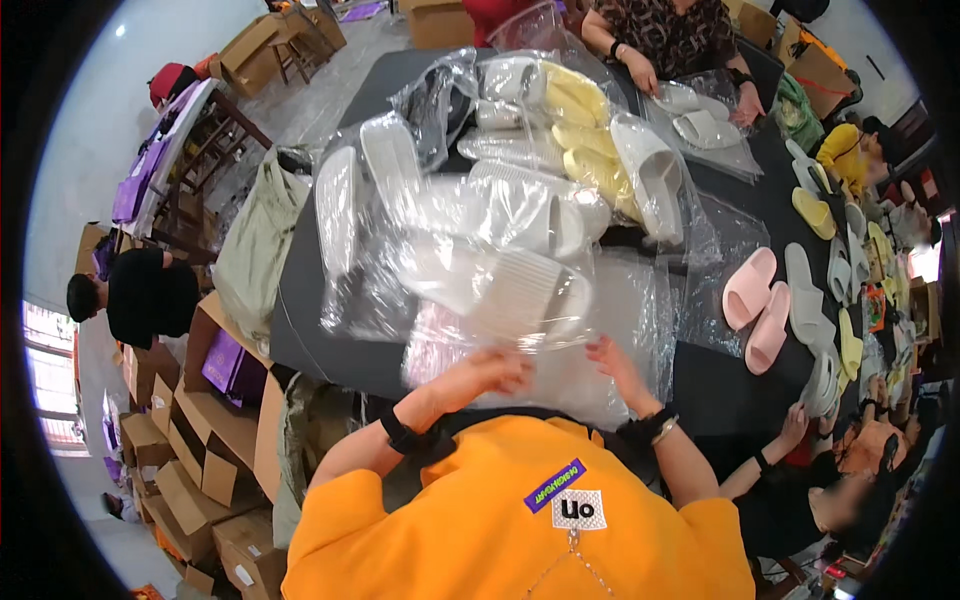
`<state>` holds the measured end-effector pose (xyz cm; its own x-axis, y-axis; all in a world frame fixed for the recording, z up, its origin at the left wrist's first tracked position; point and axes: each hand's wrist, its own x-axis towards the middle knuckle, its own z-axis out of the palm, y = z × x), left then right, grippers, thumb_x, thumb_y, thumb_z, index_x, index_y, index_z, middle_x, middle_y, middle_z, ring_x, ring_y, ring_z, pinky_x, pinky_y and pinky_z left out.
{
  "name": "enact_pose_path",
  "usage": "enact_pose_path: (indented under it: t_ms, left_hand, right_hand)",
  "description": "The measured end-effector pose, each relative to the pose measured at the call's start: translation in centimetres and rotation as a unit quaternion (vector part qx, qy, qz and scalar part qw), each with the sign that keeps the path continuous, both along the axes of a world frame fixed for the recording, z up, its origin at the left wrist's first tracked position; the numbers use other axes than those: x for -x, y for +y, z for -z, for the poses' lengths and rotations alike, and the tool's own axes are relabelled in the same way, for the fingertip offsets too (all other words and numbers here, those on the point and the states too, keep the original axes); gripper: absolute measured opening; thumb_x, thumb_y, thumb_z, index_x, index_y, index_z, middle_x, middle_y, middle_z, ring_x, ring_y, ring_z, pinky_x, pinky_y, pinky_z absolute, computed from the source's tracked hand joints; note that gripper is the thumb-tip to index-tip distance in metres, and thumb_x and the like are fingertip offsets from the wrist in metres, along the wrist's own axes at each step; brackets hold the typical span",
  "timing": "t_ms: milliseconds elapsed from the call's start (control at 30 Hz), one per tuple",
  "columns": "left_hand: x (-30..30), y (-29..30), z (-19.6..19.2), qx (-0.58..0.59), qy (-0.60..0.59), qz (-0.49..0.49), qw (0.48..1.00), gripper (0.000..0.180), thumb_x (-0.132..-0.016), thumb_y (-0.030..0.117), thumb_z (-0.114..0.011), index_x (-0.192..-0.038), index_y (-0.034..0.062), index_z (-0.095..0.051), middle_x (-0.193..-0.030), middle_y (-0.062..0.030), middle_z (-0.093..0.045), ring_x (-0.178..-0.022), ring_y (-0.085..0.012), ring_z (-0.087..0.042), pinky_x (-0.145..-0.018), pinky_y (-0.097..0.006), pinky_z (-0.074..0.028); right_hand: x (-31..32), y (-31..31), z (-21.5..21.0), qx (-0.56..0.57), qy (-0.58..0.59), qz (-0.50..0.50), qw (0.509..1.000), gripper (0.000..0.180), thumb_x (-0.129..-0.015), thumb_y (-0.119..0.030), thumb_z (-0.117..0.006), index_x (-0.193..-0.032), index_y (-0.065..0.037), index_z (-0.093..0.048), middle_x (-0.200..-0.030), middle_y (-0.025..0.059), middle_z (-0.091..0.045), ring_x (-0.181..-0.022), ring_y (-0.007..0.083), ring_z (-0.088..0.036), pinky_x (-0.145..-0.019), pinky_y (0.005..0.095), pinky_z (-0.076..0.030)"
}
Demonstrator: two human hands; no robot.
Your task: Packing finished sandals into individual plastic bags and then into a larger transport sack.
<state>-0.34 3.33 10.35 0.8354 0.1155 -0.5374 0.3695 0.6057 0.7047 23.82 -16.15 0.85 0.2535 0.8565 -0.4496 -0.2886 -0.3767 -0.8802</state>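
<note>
My left hand (487, 370) and my right hand (617, 362) both grip the near edge of a clear plastic bag (600, 310) that lies on the dark table (720, 385). A white slipper (525, 290) sits inside the bag just beyond my fingers. The left hand is blurred. Both wrists wear black bands, and an orange shirt fills the lower part of the view.
A heap of bagged white slippers (400, 200) and yellow slippers (580, 130) lies beyond. A pink pair (757, 305) and several loose grey and yellow slippers are at the right. Other people work at the far side (670, 40) and near right (800, 470). Cardboard boxes (190, 440) stand at the left.
</note>
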Motion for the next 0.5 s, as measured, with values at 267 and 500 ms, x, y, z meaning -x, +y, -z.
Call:
enact_pose_path:
  t_ms: [267,500]
  left_hand:
    - [5.4,7.0,-2.5,-0.257,0.047,-0.126,0.957,0.016,-0.086,0.02,-0.055,-0.088,0.0046,-0.059,-0.071,-0.0007,-0.057,-0.064,-0.0082,-0.053,-0.059,-0.022,-0.043]
    - [14.0,9.7,8.6,-0.169,0.248,-0.236,0.924,0.022,-0.088,0.022,-0.049,-0.101,0.0075,-0.06,-0.078,-0.0016,-0.06,-0.068,-0.012,-0.058,-0.06,-0.027,-0.045]
  right_hand:
    - [-0.9,0.1,0.7,0.089,0.055,0.084,0.991,0.054,-0.091,-0.035,-0.047,-0.137,-0.015,-0.028,-0.116,0.0067,-0.047,-0.095,0.0192,-0.053,-0.073,0.0345,-0.048]
    - [-0.3,1.6,0.3,0.114,-0.026,0.114,0.987,0.052,-0.087,-0.025,-0.056,-0.133,-0.012,-0.035,-0.097,0.0032,-0.053,-0.085,0.0122,-0.054,-0.065,0.028,-0.048]
